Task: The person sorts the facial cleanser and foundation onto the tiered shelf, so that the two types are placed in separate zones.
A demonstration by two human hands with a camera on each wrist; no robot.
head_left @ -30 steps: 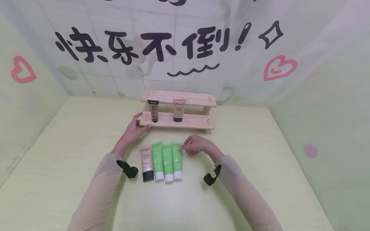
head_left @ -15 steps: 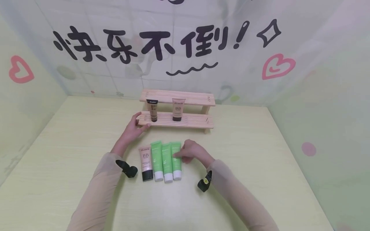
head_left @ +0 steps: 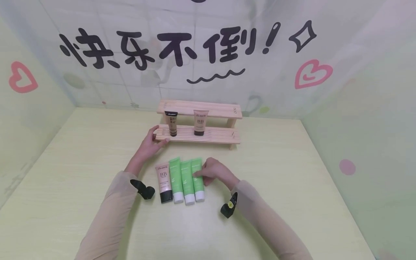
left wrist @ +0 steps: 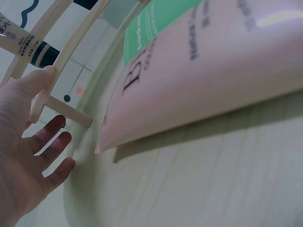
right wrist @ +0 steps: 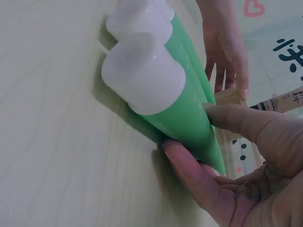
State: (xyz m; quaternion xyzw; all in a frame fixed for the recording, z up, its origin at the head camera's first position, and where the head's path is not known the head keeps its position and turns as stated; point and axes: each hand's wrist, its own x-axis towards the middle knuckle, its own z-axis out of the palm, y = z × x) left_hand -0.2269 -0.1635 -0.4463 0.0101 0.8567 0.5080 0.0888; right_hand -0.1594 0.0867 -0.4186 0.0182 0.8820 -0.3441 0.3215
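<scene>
In the head view, a two-tier wooden rack [head_left: 224, 136] stands at the far side of the table [head_left: 266, 166], before a far wall [head_left: 146, 90] printed with black characters. On its lower shelf a brown tube [head_left: 173, 127] stands at the left and a standing pink tube [head_left: 200, 125] near the middle. The left hand [head_left: 149, 146] spans the left end of that shelf, thumb at the near edge. Nearer, four tubes lie side by side: the lying pink tube [head_left: 164, 180] with a black cap at the left, then the leftmost green tube [head_left: 176, 180], the middle green tube [head_left: 187, 182] and the rightmost green tube [head_left: 198, 186], their white caps toward the near side. The right hand [head_left: 215, 170] reaches the last from the right.

In the left wrist view, the thumb touches the shelf board; three fingers stretch out, spaced apart. The index finger is hidden.

In the right wrist view, thumb and fingertip pinch the rightmost green tube by its right edge; whether it is clear of the table cannot be told.
</scene>
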